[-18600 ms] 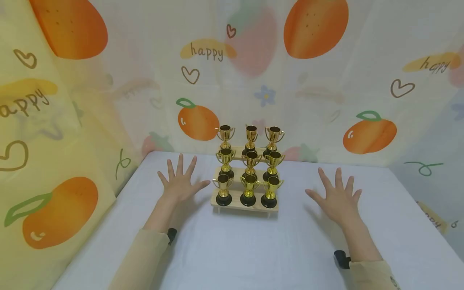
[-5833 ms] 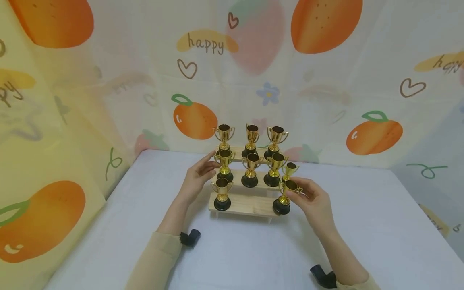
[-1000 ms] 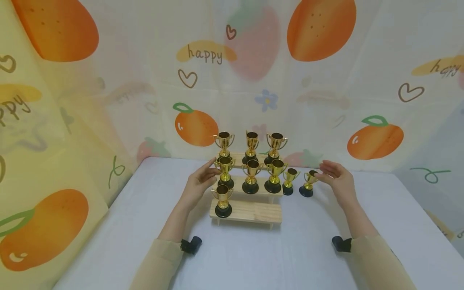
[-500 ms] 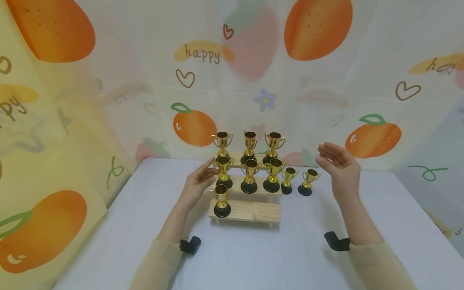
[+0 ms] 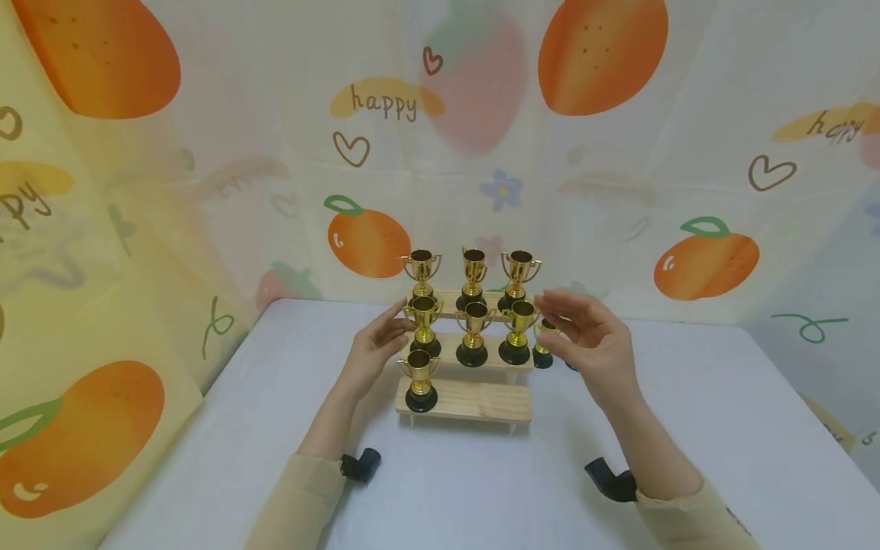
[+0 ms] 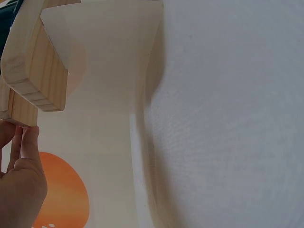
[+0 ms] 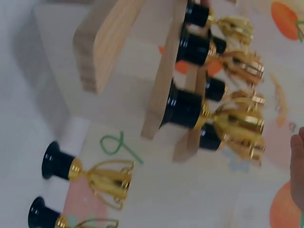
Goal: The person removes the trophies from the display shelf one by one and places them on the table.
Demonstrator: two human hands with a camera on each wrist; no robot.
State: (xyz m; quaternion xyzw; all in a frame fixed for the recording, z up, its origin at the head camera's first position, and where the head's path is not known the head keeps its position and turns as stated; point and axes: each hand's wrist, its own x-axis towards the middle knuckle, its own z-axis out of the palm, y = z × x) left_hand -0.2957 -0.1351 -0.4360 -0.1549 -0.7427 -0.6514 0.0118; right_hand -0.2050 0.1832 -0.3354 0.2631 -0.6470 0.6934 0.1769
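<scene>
A three-tier wooden display stand (image 5: 481, 399) holds small gold trophy cups on black bases. Fingers of my left hand (image 5: 374, 347) pinch the left end of a stand board, which the left wrist view shows from close by (image 6: 21, 111). My right hand (image 5: 598, 347), fingers slightly bent and apart from the thumb, is beside the middle tier's right trophy (image 5: 518, 332) and grips nothing. It partly covers two trophies standing on the table, the nearer trophy (image 7: 90, 175) and the farther trophy (image 7: 52, 216). The front tier bears one trophy (image 5: 420, 380) at its left end.
Three trophies stand on the top tier, among them a middle trophy (image 5: 473, 279). The middle tier bears three, with a middle trophy (image 5: 474, 332). A white cloth covers the table (image 5: 454, 489); a fruit-printed curtain (image 5: 591, 176) hangs close behind the stand.
My right hand let go of a trophy on the table right of the stand, rose, then moved left to the middle tier's right end. My left hand stayed at the stand.
</scene>
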